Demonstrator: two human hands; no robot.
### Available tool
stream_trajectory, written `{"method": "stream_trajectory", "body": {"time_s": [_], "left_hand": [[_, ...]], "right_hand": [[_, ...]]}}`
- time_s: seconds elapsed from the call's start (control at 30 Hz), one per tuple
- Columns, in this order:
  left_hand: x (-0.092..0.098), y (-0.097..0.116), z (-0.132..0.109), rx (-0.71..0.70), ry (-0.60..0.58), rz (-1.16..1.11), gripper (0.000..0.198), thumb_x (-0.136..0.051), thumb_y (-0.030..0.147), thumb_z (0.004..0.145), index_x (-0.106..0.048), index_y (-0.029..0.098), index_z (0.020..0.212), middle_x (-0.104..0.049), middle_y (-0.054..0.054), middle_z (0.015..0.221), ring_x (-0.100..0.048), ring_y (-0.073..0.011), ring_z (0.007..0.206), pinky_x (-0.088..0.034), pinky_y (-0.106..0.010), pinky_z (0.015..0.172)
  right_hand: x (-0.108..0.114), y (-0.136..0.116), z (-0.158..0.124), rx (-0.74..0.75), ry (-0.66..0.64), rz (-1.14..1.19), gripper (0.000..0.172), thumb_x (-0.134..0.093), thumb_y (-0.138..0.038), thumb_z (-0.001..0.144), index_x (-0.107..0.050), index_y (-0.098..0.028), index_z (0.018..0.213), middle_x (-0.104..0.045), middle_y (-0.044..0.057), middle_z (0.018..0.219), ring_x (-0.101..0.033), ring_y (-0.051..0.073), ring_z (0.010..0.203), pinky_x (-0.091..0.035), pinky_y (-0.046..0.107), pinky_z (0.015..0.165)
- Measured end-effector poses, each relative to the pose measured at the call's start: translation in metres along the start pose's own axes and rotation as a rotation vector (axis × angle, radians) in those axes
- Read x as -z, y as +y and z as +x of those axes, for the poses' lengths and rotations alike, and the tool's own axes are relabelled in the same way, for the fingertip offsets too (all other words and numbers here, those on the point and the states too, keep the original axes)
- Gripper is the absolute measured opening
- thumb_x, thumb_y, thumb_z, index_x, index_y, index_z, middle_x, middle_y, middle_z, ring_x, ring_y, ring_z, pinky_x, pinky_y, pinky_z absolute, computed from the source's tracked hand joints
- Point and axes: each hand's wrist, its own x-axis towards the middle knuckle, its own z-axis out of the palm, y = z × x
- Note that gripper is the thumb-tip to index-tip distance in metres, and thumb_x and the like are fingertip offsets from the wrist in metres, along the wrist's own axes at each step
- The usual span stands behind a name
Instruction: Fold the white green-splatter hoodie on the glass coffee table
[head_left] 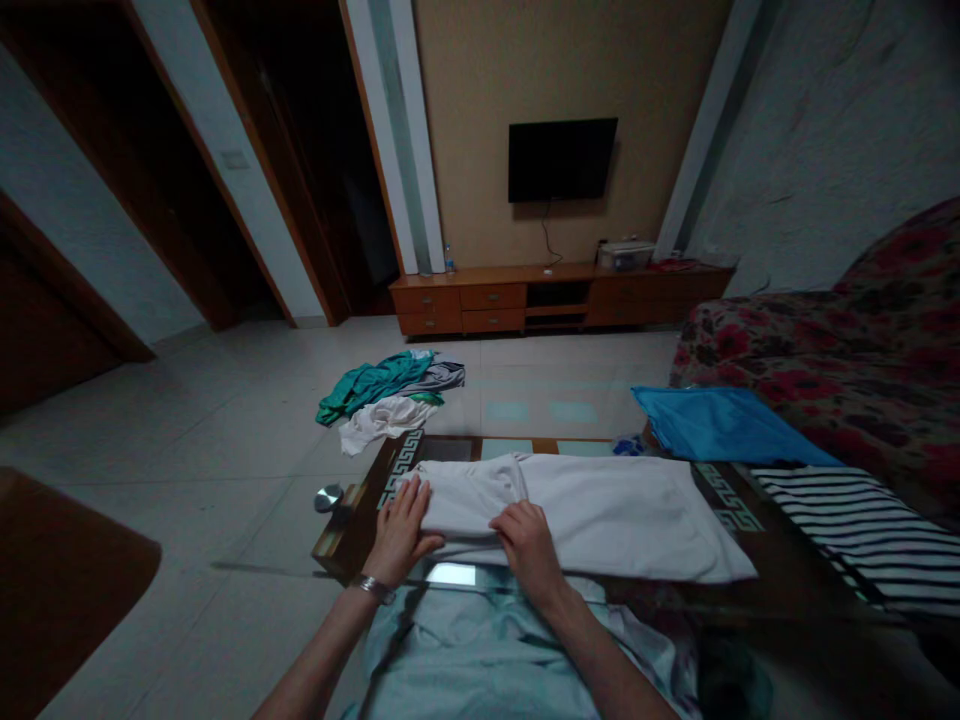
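Bit of a dim shot from my head cam, so going left to right: just past my left hand, off the corner of the glass-topped coffee table [337, 537], there's a small round metal disc [328, 497], and further ahead of that hand is a pile of teal, grey and white clothes [386, 395] on the floor. My left hand [397, 530] is lying open with the fingers spread, a metal wristband [373, 588] on the wrist, pressing on the left end of the white garment [600, 515], not pinching it. The garment lies flat on the table right under both hands, with a folded-over flap [469, 495] between them. My right hand [529, 545] is resting on the near edge, also flat-ish and not gripping anything. Off to its right are a blue cloth [720, 425] and a black-and-white striped top [847, 530], with a floral sofa [810, 345] behind. My worry is that slick glass: lift or drag either hand carelessly and I reckon the flap could slide or the near edge could slip over the table's side.
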Motion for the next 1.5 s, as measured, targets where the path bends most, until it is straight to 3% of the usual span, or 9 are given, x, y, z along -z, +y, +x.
{"method": "stream_trajectory", "body": {"time_s": [0.23, 0.4, 0.53, 0.63, 0.87, 1.1, 1.2, 1.3, 1.5], "left_hand": [[-0.003, -0.014, -0.009, -0.080, -0.132, 0.064, 0.059, -0.049, 0.038, 0.086, -0.037, 0.023, 0.142, -0.031, -0.012, 0.149, -0.026, -0.0249, 0.140, -0.023, -0.049, 0.111], [0.014, -0.003, 0.013, 0.081, -0.003, -0.002, 0.040, -0.035, 0.035, 0.093, -0.056, 0.029, 0.126, -0.045, -0.005, 0.142, -0.032, -0.0227, 0.137, -0.019, -0.052, 0.112], [0.013, 0.019, 0.033, 0.169, 0.121, 0.042, 0.050, -0.033, 0.038, 0.093, -0.042, 0.019, 0.138, -0.032, -0.012, 0.150, -0.023, -0.0252, 0.141, -0.020, -0.053, 0.111], [0.000, 0.026, 0.036, 0.162, 0.055, 0.100, 0.063, -0.044, 0.043, 0.089, -0.033, 0.013, 0.143, -0.022, -0.016, 0.152, -0.018, -0.0294, 0.142, -0.021, -0.055, 0.110], [-0.019, 0.023, 0.023, 0.140, -0.021, 0.214, 0.069, -0.046, 0.049, 0.086, -0.035, 0.011, 0.143, -0.021, -0.018, 0.152, -0.019, -0.0296, 0.141, -0.017, -0.053, 0.112], [-0.015, 0.029, 0.024, 0.158, -0.048, 0.330, 0.074, -0.041, 0.053, 0.088, -0.030, 0.006, 0.144, -0.016, -0.017, 0.153, -0.016, -0.0279, 0.142, -0.019, -0.051, 0.112], [-0.016, 0.027, 0.023, 0.147, -0.054, 0.340, 0.075, -0.038, 0.055, 0.088, -0.030, 0.005, 0.144, -0.017, -0.016, 0.153, -0.016, -0.0281, 0.142, -0.019, -0.051, 0.112], [-0.017, 0.023, 0.023, 0.134, -0.064, 0.342, 0.074, -0.035, 0.057, 0.089, -0.032, 0.007, 0.143, -0.019, -0.015, 0.153, -0.017, -0.0281, 0.142, -0.020, -0.051, 0.112], [-0.013, 0.022, 0.021, 0.129, -0.107, 0.359, 0.070, -0.031, 0.056, 0.090, -0.033, 0.010, 0.143, -0.021, -0.013, 0.153, -0.021, -0.0266, 0.141, -0.022, -0.051, 0.110]], "right_hand": [[0.008, 0.011, -0.008, -0.014, -0.211, -0.041, 0.013, -0.057, -0.024, 0.087, -0.070, -0.024, 0.083, -0.067, 0.001, 0.086, -0.054, 0.018, 0.088, -0.036, 0.029, 0.080], [0.021, 0.015, 0.039, -0.129, -0.009, -0.132, 0.026, -0.043, -0.027, 0.094, -0.069, -0.022, 0.090, -0.067, 0.005, 0.091, -0.054, 0.019, 0.089, -0.036, 0.029, 0.081], [0.011, 0.030, 0.087, -0.231, 0.074, -0.251, 0.023, -0.051, -0.028, 0.089, -0.066, -0.020, 0.105, -0.063, 0.010, 0.107, -0.050, 0.022, 0.103, -0.036, 0.032, 0.085], [0.001, 0.042, 0.100, -0.254, -0.005, -0.287, 0.017, -0.057, -0.028, 0.085, -0.069, -0.019, 0.092, -0.064, 0.011, 0.102, -0.051, 0.024, 0.103, -0.037, 0.032, 0.083], [-0.007, 0.065, 0.080, -0.404, 0.026, -0.278, 0.016, -0.056, -0.032, 0.086, -0.067, -0.020, 0.086, -0.067, 0.008, 0.090, -0.056, 0.021, 0.091, -0.036, 0.030, 0.079], [-0.011, 0.031, 0.071, -0.286, 0.209, -0.319, 0.033, -0.052, -0.030, 0.089, -0.059, -0.019, 0.119, -0.057, 0.012, 0.125, -0.045, 0.025, 0.119, -0.033, 0.038, 0.098], [-0.025, 0.020, 0.061, -0.140, 0.103, -0.305, 0.043, -0.051, -0.036, 0.090, -0.052, -0.023, 0.130, -0.044, 0.009, 0.143, -0.030, 0.028, 0.134, -0.023, 0.045, 0.108], [-0.039, 0.030, 0.048, -0.173, -0.018, -0.296, 0.049, -0.049, -0.039, 0.090, -0.046, -0.023, 0.136, -0.036, 0.009, 0.148, -0.024, 0.028, 0.139, -0.022, 0.049, 0.109], [-0.043, 0.052, 0.040, -0.171, -0.030, -0.246, 0.053, -0.046, -0.040, 0.091, -0.041, -0.020, 0.139, -0.033, 0.009, 0.150, -0.022, 0.025, 0.140, -0.022, 0.046, 0.111]]}}
